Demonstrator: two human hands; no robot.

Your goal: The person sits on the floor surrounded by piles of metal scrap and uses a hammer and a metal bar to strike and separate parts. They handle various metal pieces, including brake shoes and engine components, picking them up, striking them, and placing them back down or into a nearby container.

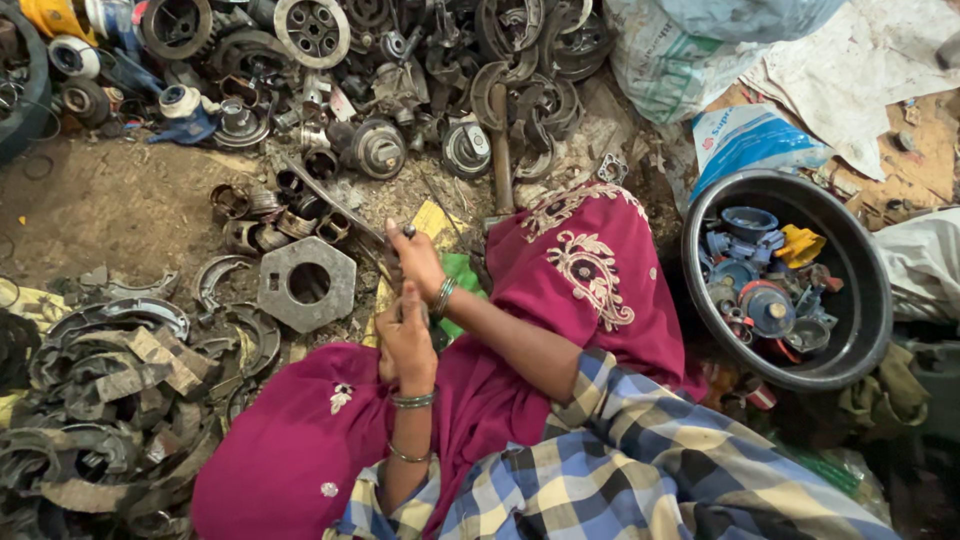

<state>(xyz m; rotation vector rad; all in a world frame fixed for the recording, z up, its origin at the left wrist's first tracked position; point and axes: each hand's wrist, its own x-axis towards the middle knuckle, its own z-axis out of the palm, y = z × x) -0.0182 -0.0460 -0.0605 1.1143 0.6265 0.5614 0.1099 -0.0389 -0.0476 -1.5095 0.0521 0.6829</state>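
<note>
My right hand point(416, 262) is closed on a thin metal tool point(408, 231) whose dark tip sticks out above the fingers. Just below it, my left hand point(405, 342) is clenched around a small metal part that its fingers mostly hide. Both hands hover over my magenta-clad knees point(290, 450), with bangles on both wrists. A long grey metal bar point(335, 205) lies slanted on the ground and ends right beside my right hand. A grey hexagonal plate with a round hole point(307, 284) lies on the dirt just left of the hands.
A black basin point(862, 300) at the right holds blue, red and yellow parts. Curved worn brake shoes point(110, 400) are heaped at the left. Gears, bearings and rings point(380, 148) crowd the far ground. A wooden-handled hammer point(500, 150) lies among them. Sacks point(680, 60) sit at the top right.
</note>
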